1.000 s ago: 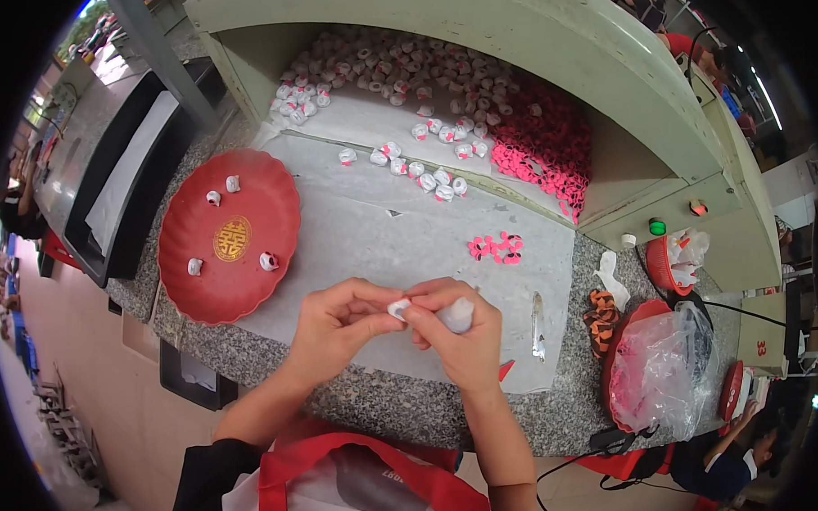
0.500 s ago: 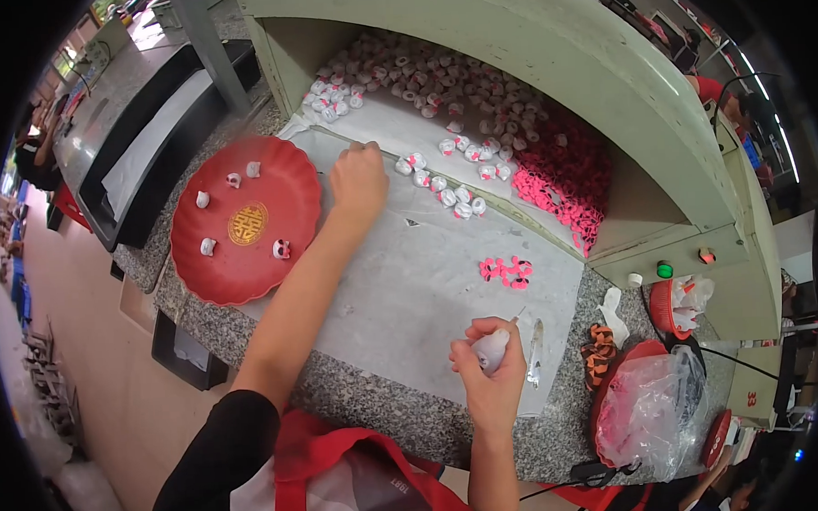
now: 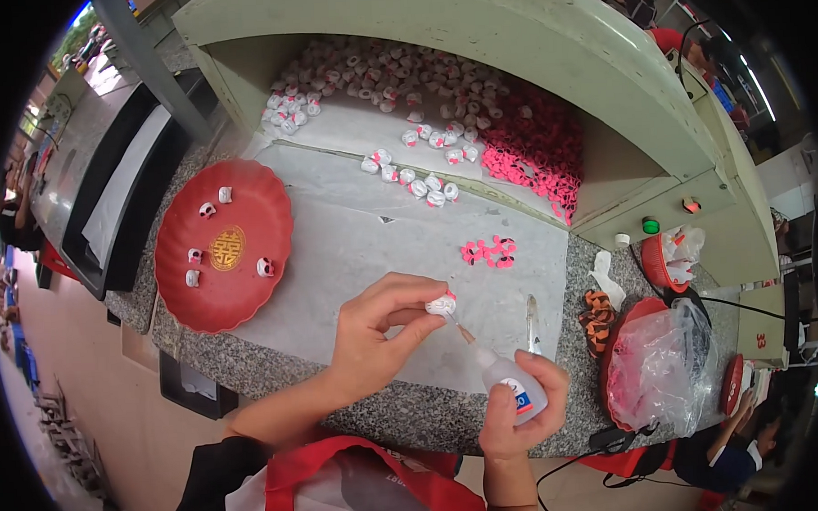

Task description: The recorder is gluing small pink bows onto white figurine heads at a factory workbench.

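Observation:
Between the thumb and fingertips of my left hand (image 3: pixel 384 324) is a small white figurine head (image 3: pixel 441 305) with pink on its top. My right hand (image 3: pixel 527 404) grips a squeeze bottle (image 3: pixel 503 378) of translucent plastic with a white and blue label. Its thin needle tip points up and left, at or very near the underside of the head; whether they touch I cannot tell. Just beyond both hands, a small cluster of pink and black pieces (image 3: pixel 488 252) lies on the white sheet (image 3: pixel 336 231). Tweezers (image 3: pixel 533 319) rest on the sheet to the right.
A scalloped red plate (image 3: pixel 190 299) at left carries several small heads. Under the green cabinet (image 3: pixel 546 61) are piles of white heads (image 3: pixel 385 72) and pink pieces (image 3: pixel 541 161). At right stand a red basket (image 3: pixel 654 263) and a red dish (image 3: pixel 619 338) with a plastic bag.
My left hand has come from the sheet's far left to the middle, now holding a white head. My right hand has turned the bottle's tip toward it. The whole view has shifted slightly.

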{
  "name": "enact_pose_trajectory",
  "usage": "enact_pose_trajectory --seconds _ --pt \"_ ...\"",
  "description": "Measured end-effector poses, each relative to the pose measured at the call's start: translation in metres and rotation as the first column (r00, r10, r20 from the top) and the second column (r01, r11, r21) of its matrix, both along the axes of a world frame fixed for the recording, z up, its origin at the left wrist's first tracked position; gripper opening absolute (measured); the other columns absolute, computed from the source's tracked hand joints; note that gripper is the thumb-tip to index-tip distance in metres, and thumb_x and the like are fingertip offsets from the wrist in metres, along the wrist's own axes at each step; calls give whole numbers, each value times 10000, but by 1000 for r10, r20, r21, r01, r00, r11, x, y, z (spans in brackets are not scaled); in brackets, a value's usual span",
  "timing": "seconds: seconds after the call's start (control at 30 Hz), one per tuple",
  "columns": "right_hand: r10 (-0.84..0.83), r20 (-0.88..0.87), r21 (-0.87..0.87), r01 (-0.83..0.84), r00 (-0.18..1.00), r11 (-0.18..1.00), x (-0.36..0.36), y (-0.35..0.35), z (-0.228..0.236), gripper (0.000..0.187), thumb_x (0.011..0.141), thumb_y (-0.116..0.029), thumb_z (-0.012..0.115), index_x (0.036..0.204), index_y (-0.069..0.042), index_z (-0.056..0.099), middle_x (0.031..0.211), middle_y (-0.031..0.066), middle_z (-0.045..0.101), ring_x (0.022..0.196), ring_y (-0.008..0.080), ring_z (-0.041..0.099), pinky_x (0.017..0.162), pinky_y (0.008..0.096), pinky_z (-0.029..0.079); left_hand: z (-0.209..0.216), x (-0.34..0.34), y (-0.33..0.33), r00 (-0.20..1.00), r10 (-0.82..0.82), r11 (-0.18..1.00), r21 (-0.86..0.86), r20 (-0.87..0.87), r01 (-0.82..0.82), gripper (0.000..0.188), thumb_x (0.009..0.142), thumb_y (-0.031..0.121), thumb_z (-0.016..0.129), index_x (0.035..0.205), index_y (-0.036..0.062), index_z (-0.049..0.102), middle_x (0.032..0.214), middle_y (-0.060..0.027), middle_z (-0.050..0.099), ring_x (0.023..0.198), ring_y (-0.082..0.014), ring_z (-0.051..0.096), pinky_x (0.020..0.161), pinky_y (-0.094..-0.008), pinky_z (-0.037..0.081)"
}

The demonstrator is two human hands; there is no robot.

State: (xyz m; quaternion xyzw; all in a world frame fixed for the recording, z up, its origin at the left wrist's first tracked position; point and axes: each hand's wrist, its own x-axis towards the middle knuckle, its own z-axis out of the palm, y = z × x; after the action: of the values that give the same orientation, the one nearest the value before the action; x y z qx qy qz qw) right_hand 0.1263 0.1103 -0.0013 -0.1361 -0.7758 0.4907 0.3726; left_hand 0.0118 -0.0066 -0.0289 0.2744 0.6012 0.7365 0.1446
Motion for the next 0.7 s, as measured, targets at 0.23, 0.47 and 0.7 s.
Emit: enact_pose_trajectory --seconds 0.23,0.47,0.7 --pt "97 -116 251 -65 989 966 -12 3 -5 257 645 -63 618 874 23 536 695 99 595 471 176 554 457 260 450 3 0 0 993 19 998 57 119 -25 309 749 -116 544 1051 -61 507 1053 -131 498 960 -193 543 819 -289 482" --pt "87 -113 258 -55 990 965 -14 7 -7 240 654 -50 605 870 24 534 680 97 591 467 170 551 439 260 437 3 0 1 998 20 1000 20 59 -21 319 742 -115 554 1052 -58 509 1054 -140 496 959 -197 539 822 -295 483" --pt "124 -105 254 -94 987 963 -15 6 -5 237 651 -44 606 867 24 536 694 97 601 464 185 552 439 259 440 5 0 2 999 17 1000 18 51 -18 309 744 -125 542 1045 -61 515 1055 -154 496 970 -204 533 822 -299 484"
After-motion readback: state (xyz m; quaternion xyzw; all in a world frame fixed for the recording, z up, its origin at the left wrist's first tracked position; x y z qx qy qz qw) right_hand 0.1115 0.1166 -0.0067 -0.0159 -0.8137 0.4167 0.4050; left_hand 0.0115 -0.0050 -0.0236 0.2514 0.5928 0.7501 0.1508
